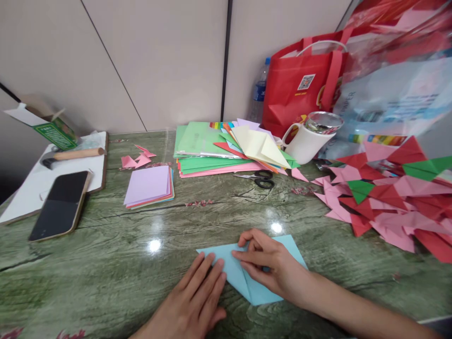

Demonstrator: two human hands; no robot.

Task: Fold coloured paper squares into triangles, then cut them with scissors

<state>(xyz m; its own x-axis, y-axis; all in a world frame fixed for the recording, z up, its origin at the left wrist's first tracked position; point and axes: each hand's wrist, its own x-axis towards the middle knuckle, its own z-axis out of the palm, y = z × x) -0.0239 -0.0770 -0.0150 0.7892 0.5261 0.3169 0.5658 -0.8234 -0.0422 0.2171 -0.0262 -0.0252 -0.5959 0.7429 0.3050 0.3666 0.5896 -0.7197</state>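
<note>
A light blue sheet of origami paper (263, 294), partly folded, lies on the table near me, with a crease running down its middle. My left hand (192, 299) lies flat with its fingers stretched out, the fingertips on the paper's left corner. Over the upper middle of the sheet, my right hand (270, 261) has its fingers bent together in a pinch at the folded flap by the crease. The right hand covers part of the sheet.
A stack of coloured square paper (146, 186) and scissors (259, 179) lie farther back, near paper packs (197, 141). Folded pink, red and green pieces (391, 197) pile up at right. A mug (307, 143), red bag (300, 89), phone (60, 205) and hammer (74, 154) stand or lie around.
</note>
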